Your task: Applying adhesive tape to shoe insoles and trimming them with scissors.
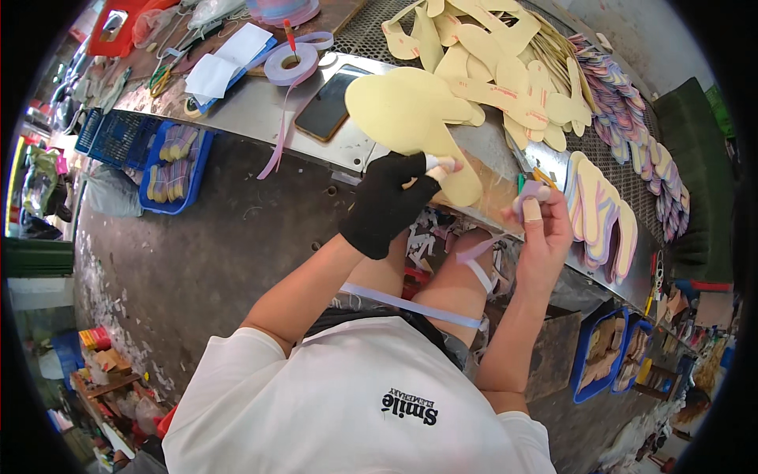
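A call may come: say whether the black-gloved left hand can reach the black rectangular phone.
Probably yes: the phone lies mostly uncovered near the left hand, which seems busy holding a pale yellow sole-shaped piece.

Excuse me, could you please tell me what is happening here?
A person sits at a bench. The gloved left hand holds a cream insole by its edge, while the right hand pinches a lilac strip. More cream insoles lie heaped beyond, and a phone lies on the bench to the left.

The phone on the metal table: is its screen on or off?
Off, it seems: the phone shows dark glass with nothing lit.
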A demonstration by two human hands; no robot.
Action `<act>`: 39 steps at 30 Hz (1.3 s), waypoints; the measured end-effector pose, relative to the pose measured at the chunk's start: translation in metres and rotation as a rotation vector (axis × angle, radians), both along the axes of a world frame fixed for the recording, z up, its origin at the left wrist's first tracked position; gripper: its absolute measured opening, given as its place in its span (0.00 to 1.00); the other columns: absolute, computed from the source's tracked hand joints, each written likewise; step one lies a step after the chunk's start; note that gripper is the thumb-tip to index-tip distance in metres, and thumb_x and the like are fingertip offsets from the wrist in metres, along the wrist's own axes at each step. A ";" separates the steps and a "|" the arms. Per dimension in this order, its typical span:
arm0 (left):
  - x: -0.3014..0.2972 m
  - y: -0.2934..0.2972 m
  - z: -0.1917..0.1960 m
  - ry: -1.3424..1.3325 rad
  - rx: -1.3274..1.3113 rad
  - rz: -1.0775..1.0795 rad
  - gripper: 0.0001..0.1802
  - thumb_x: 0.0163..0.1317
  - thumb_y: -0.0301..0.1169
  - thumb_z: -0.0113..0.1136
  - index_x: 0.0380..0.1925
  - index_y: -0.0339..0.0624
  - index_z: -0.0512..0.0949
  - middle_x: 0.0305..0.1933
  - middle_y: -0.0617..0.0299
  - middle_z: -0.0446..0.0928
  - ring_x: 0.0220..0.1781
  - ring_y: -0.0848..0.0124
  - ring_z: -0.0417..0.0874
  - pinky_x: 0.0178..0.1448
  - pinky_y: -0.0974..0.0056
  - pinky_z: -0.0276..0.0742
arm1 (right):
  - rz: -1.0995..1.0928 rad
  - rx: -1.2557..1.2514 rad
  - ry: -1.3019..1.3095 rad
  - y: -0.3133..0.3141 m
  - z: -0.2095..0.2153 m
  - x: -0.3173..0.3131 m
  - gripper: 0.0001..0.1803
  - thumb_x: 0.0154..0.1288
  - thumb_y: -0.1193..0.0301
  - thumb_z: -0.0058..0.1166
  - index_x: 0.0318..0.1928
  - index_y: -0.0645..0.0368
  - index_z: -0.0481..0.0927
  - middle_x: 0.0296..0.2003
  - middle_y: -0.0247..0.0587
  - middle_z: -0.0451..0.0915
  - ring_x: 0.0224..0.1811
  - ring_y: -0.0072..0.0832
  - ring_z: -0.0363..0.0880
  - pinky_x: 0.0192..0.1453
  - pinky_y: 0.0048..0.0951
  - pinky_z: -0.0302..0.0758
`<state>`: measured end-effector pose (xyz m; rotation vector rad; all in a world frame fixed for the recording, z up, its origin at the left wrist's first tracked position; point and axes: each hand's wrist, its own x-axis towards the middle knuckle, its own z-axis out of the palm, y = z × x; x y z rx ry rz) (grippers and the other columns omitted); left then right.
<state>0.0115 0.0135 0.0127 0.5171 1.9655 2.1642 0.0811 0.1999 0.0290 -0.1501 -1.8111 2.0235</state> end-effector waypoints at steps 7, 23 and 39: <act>0.009 -0.015 0.015 0.568 -0.485 -0.033 0.10 0.55 0.33 0.60 0.33 0.39 0.79 0.27 0.55 0.76 0.27 0.68 0.77 0.33 0.64 0.72 | 0.279 -0.016 -0.252 -0.010 -0.017 0.000 0.04 0.65 0.72 0.49 0.36 0.60 0.74 0.22 0.27 0.71 0.14 0.10 0.64 0.14 0.12 0.57; 0.012 -0.036 0.078 0.339 -0.057 -0.462 0.15 0.52 0.30 0.61 0.42 0.42 0.78 0.38 0.59 0.78 0.41 0.70 0.78 0.45 0.68 0.73 | 0.202 -0.071 -0.202 -0.032 -0.047 -0.006 0.02 0.62 0.75 0.53 0.33 0.60 0.75 0.26 0.21 0.72 0.23 0.05 0.65 0.23 0.10 0.60; 0.002 -0.085 0.020 0.584 -0.405 -0.345 0.22 0.51 0.31 0.61 0.48 0.42 0.74 0.45 0.62 0.76 0.48 0.73 0.75 0.52 0.67 0.70 | 0.252 -0.080 -0.098 -0.016 -0.032 -0.005 0.03 0.59 0.79 0.54 0.35 0.63 0.75 0.32 0.28 0.76 0.32 0.12 0.75 0.35 0.15 0.72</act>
